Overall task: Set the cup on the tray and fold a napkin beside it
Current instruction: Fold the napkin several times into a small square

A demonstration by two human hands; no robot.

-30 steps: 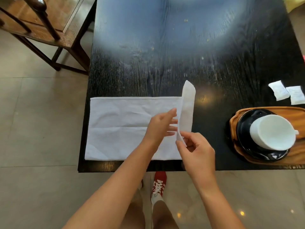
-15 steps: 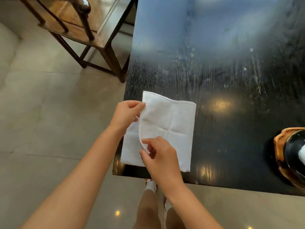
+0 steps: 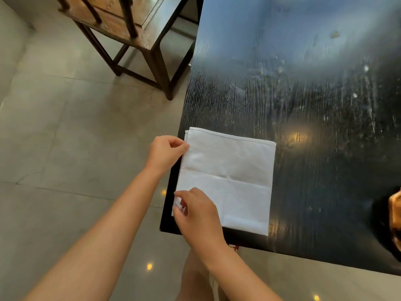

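**Corners pinched, napkin squared at the table's edge**

The left hand point(image 3: 166, 152) pinches the far-left corner of the napkin point(image 3: 230, 181) between thumb and forefinger; the right hand point(image 3: 196, 213) grips the near-left corner, fingertips curled around its layered edges. The white cloth lies folded into a rough square on the black table point(image 3: 303, 88), its left side overhanging the table's edge. It looks light, soft and limp, so it is best held at corners and hems. The tray point(image 3: 395, 213) barely shows, well apart; the cup is out of view.
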